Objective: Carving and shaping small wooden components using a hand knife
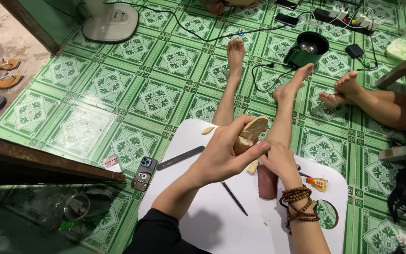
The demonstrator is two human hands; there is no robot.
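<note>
The left hand (222, 157) is closed around a chunky piece of light brown wood (249, 135), holding it up over the white tabletop (212, 221). The right hand (278, 160), with brown bead bracelets on its wrist, is curled just under the wood; I cannot tell what it grips.

A small orange bottle with a yellow label (316, 183) lies near the tabletop's right edge. A dark red block (267, 181) lies under the right hand. A grey flat file (180, 157) and a thin dark stick (234, 198) lie on the tabletop, which has bare room near the front.

A phone in a cartoon-face case (144, 173) lies on the green patterned tile floor (95, 103), just left of the tabletop. Farther away sit a green pot (307, 50) and a white fan base (110, 21).
</note>
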